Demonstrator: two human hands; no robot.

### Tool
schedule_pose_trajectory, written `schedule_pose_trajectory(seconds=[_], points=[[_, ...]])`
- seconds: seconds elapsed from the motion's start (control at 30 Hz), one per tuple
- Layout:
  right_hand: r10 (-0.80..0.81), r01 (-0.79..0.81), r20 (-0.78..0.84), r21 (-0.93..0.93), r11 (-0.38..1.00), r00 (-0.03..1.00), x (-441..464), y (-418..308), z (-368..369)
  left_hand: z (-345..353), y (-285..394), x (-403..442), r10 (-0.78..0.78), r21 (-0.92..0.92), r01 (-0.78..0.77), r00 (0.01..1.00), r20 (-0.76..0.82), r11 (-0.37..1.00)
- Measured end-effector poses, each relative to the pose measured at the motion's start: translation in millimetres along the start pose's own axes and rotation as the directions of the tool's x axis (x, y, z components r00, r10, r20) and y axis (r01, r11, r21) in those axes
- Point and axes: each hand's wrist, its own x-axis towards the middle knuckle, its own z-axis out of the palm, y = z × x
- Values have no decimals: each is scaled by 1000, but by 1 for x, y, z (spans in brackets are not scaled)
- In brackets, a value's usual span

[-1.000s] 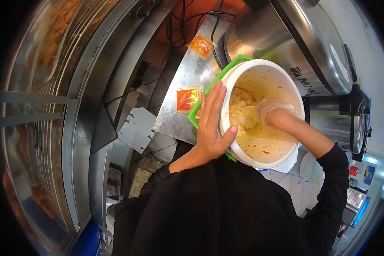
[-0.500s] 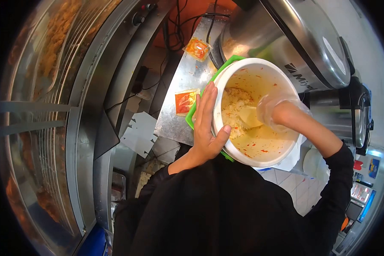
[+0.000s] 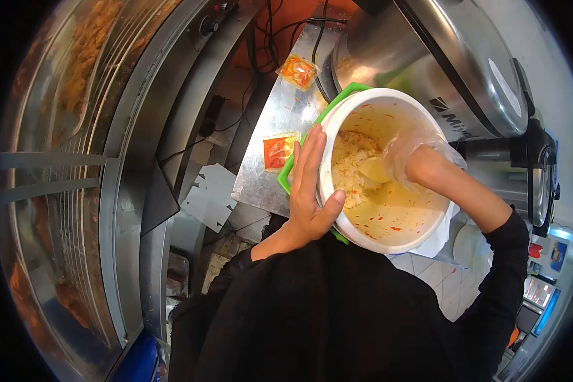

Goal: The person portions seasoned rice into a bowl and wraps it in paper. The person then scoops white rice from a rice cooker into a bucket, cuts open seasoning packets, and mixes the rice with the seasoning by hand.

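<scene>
A white tub (image 3: 399, 242) with a green handle (image 3: 349, 91) is tilted toward me, with rice (image 3: 356, 153) and red bits inside. Flat against its left outer side lies my left hand (image 3: 309, 191), fingers stretched and thumb at the rim. My right hand (image 3: 423, 167), in a clear plastic glove, reaches into the tub from the right. It is wrapped round a pale scoop (image 3: 375, 170) whose end touches the rice. The glove partly blurs its fingers. Two sachets of red-orange sauce lie left of the tub, one nearer (image 3: 280, 151) and one farther (image 3: 298, 71).
Under the sachets is a metal table (image 3: 267, 121). A large steel cooker (image 3: 401, 57) stands behind the tub, with another (image 3: 503, 165) at the right. Black cables (image 3: 267, 44) run at the back. A glass display case (image 3: 63, 210) fills the left side. Cut cardboard (image 3: 210, 197) lies below the table.
Compared with one second ago, my gloved right hand has moved slightly right and up inside the tub. The scoop has shifted a little in the rice. My left hand keeps its place on the tub.
</scene>
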Motion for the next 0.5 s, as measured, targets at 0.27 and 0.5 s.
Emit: schedule_pose_trajectory(seconds=[0.27,0.5], points=[[-64,64,-14,-36,997,998,12,-3,14,0,1,0,-9,3,9,1000,6,1000],[-112,99,-70,-168,981,991,22,-9,23,0,0,0,2,0,-2,1000,6,1000]])
